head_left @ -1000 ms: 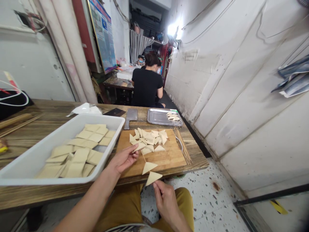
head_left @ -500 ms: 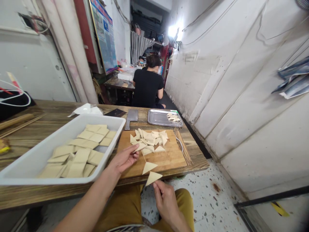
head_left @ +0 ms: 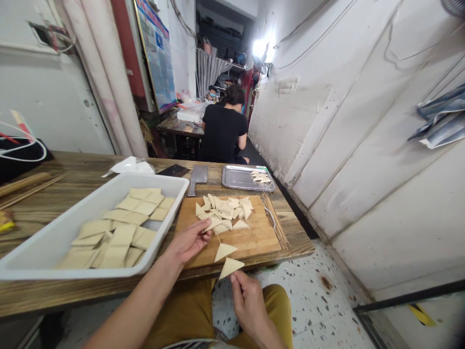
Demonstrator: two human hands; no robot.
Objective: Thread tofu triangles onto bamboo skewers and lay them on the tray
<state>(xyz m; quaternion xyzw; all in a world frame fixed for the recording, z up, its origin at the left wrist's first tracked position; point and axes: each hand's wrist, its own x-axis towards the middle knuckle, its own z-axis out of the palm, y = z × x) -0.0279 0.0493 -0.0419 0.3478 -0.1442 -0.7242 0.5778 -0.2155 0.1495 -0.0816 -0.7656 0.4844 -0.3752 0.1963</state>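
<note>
My right hand (head_left: pixel 250 303) is closed in a pinch at the lower end of a thin wooden skewer (head_left: pixel 218 238), most of which is hidden. Two pale tofu triangles (head_left: pixel 231 266) are threaded on it, one above the other, over the board's front edge. Between the thumb and fingers of my left hand (head_left: pixel 192 240) is another tofu triangle (head_left: pixel 214 223), close to the skewer's upper end. Whether the tip has pierced it, I cannot tell. Behind it, a heap of cut tofu triangles (head_left: pixel 228 206) lies on the wooden cutting board (head_left: pixel 254 240).
Left of the board stands a white plastic tub (head_left: pixel 90 196) with pale tofu squares. Beyond the board lie a cleaver (head_left: pixel 199 175) and a metal tray (head_left: pixel 236 180) holding several pieces. Loose skewers (head_left: pixel 279 228) line the right edge. A person in black (head_left: pixel 223 131) sits further back.
My left hand has shifted slightly to the right with its tofu triangle. My right hand and the skewer stay almost where they were.
</note>
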